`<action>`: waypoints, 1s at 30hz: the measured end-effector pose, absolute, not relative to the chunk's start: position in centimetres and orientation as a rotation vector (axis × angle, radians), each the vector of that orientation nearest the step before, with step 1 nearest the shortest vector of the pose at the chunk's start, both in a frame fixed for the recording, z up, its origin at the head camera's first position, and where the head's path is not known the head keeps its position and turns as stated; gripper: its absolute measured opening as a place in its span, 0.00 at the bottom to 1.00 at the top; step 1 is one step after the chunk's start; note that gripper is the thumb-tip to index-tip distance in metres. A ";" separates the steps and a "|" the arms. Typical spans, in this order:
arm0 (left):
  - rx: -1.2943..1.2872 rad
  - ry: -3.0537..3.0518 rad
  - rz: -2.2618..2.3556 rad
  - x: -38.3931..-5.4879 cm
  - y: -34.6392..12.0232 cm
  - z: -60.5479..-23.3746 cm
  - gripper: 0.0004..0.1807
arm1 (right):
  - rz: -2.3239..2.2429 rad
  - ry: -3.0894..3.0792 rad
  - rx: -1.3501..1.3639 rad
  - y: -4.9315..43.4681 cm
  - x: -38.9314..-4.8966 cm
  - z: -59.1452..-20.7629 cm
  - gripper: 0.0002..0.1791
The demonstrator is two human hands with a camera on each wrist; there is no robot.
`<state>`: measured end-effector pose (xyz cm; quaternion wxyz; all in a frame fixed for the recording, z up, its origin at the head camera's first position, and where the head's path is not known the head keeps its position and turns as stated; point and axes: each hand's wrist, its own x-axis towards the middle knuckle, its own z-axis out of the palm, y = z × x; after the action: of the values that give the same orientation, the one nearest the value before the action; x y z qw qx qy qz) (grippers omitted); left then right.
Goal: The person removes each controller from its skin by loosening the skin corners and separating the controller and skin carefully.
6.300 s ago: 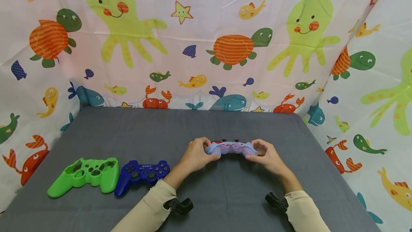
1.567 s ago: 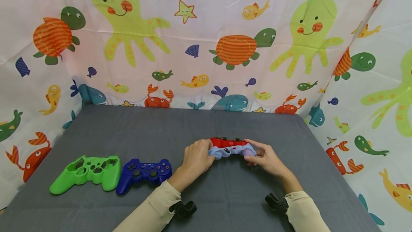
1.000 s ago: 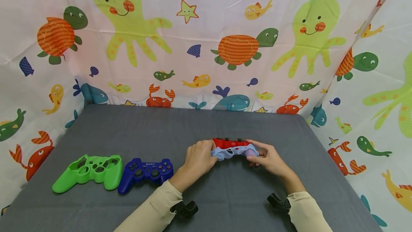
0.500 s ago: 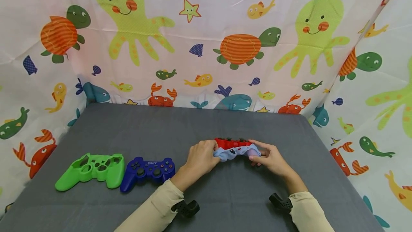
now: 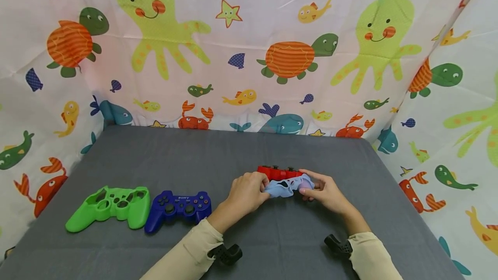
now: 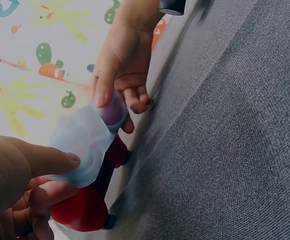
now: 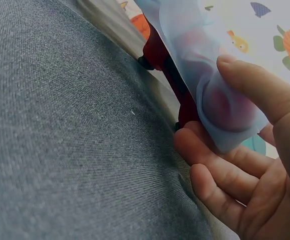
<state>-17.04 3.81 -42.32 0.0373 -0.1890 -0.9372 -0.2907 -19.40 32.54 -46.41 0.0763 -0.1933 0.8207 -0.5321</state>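
A red game controller [image 5: 274, 173] is held up over the table, partly wrapped in a pale blue silicone cover [image 5: 285, 186]. My left hand [image 5: 247, 191] pinches the cover's left end between thumb and fingers, and the controller's left grip [image 6: 82, 207] shows bare red in the left wrist view. My right hand [image 5: 327, 189] grips the other end; its thumb lies on the cover over the right grip [image 7: 230, 107], with fingers underneath. In the right wrist view the cover [image 7: 190, 45] stretches, wrinkled, along the controller's side.
On the left of the grey-clothed table [image 5: 186, 150] lie a green silicone controller cover [image 5: 113, 206] and a blue game controller [image 5: 177, 206], side by side near my left forearm. A curtain printed with sea animals [image 5: 249, 55] hangs behind the table.
Earlier the cover wrapped most of the controller. Its left end has since come off the left grip, pulled toward me by my left hand, baring more red. My right hand keeps its hold.
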 end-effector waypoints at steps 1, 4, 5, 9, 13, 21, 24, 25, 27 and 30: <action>-0.586 -2.875 -0.883 -17.0 3.8 -42.3 0.05 | -1.596 2.458 -0.581 32.5 -19.4 -46.4 0.34; -0.607 -2.866 -0.875 -16.9 3.9 -42.3 0.05 | -1.603 2.452 -0.589 32.5 -19.4 -46.4 0.33; -0.615 -2.864 -0.877 -16.8 4.0 -42.3 0.06 | -1.604 2.450 -0.590 32.4 -19.4 -46.4 0.33; -0.674 -2.864 -0.930 -16.9 4.1 -42.5 0.13 | -1.608 2.441 -0.611 32.4 -19.4 -46.4 0.33; -0.744 -2.861 -1.035 -17.0 4.2 -42.6 0.15 | -1.584 2.465 -0.642 32.6 -19.4 -46.5 0.33; -0.784 -2.840 -1.180 -17.1 4.1 -42.7 0.10 | -1.568 2.474 -0.646 32.8 -19.3 -46.6 0.33; -0.801 -2.817 -1.212 -17.1 4.0 -42.5 0.10 | -1.568 2.472 -0.665 32.8 -19.4 -46.6 0.33; -0.806 -2.812 -1.217 -17.2 3.9 -42.5 0.10 | -1.567 2.471 -0.672 32.8 -19.4 -46.6 0.33; -0.813 -2.797 -1.223 -17.2 3.9 -42.4 0.10 | -1.564 2.468 -0.686 32.9 -19.5 -46.5 0.34; -0.810 -2.785 -1.227 -17.3 3.7 -42.4 0.11 | -1.552 2.464 -0.695 32.9 -19.5 -46.5 0.34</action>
<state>-17.31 3.73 -42.36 -0.0037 -0.2572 -0.8844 -0.3895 -19.47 32.94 -46.46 0.0738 -0.2316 0.8209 -0.5168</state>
